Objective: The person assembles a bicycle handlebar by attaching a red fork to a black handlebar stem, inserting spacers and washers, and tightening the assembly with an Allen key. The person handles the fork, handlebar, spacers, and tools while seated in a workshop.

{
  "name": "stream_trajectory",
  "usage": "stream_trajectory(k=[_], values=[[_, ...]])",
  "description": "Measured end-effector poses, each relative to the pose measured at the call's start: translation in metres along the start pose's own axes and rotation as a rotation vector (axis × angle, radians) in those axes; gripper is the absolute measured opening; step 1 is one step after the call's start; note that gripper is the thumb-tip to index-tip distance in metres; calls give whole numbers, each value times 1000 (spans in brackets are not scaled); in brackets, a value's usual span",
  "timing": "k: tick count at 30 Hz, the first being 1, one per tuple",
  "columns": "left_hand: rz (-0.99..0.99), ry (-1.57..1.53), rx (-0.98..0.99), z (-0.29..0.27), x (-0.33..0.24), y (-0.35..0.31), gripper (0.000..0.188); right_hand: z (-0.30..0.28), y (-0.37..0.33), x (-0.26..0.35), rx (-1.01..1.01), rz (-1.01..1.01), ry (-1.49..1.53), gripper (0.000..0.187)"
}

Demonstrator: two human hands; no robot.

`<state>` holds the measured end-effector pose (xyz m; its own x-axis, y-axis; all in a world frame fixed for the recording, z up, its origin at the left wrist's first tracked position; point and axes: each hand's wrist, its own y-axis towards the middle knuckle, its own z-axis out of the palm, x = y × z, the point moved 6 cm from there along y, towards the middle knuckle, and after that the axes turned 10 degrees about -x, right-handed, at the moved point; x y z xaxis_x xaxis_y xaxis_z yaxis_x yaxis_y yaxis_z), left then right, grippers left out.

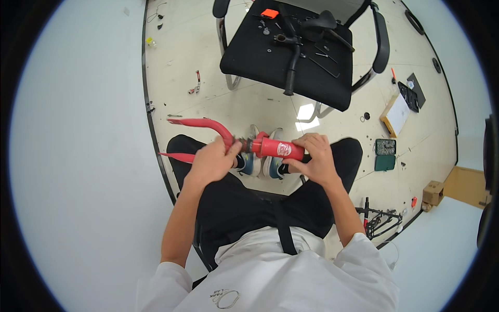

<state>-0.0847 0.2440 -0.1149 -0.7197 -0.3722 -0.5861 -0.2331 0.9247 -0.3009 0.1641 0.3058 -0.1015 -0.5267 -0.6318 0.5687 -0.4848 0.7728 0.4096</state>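
Across my lap lies a red bicycle fork (pixel 208 124), its two blades reaching to the left. My left hand (pixel 212 162) is closed around the fork near its crown, thumb and fingers pressed on it. Just right of that grip a dark, worn ring section (pixel 246 145) joins a red tube (pixel 272 147) with a white emblem. My right hand (pixel 316 158) grips this tube's right end, thumb below and fingers over the top. The palm side of both grips is hidden.
Ahead stands a black chair (pixel 249 57) carrying a dark handlebar stem assembly (pixel 293 54), a saddle (pixel 325 21), hex keys (pixel 325 67) and small hardware. On the floor at right are a green case (pixel 385 163), a flat box (pixel 396 115) and a black frame-like part (pixel 382 221). A white wall (pixel 78 156) borders the left.
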Motion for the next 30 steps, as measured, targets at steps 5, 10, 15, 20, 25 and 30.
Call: stream_trajectory(k=[5, 10, 15, 20, 25, 30], values=[[-52, -96, 52, 20, 0, -3, 46, 16, 9, 10, 75, 23, 61, 49], [-11, 15, -19, 24, -28, -1, 46, 10, 17, 8, 220, 27, -2, 51], [106, 49, -123, 36, -51, -3, 61, -4, 9, 3, 230, -2, -75, 52], [36, 67, -118, 34, -49, 7, 66, -15, -2, -20, 165, 231, 85, 59], [43, 81, -92, 23, -38, 16, 68, -36, -33, -61, 93, 505, 264, 57], [61, 46, -81, 20, -26, 31, 66, -8, -34, -42, -18, 556, 437, 41]])
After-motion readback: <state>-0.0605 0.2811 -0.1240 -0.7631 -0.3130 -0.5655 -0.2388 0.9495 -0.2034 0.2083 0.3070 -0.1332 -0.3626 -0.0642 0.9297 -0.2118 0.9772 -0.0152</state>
